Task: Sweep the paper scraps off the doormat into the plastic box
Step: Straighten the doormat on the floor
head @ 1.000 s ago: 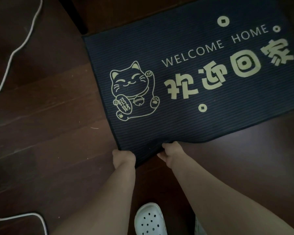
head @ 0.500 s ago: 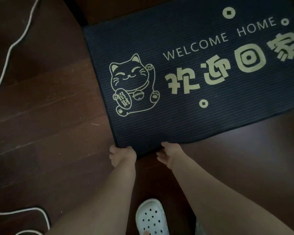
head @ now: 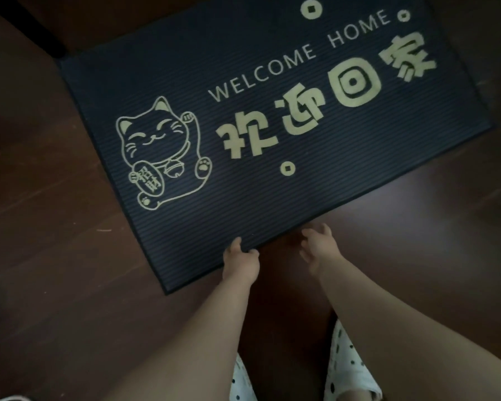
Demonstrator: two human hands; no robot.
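Note:
The dark doormat, printed with a cat and "WELCOME HOME", lies flat and slanted on the wooden floor. My left hand is at its near edge, thumb on top and fingers curled at the rim, pinching it. My right hand hovers just off the same edge, a little to the right, with fingers spread and holding nothing. No paper scraps and no plastic box appear in this view.
Dark wooden floor surrounds the mat. A black furniture leg stands past the mat's far left corner. White black-dotted fabric or shoes show at the bottom between my arms.
My right hand has let go of the mat's edge and opened. My left hand keeps its hold. The view has moved closer, and the white cable has left the frame.

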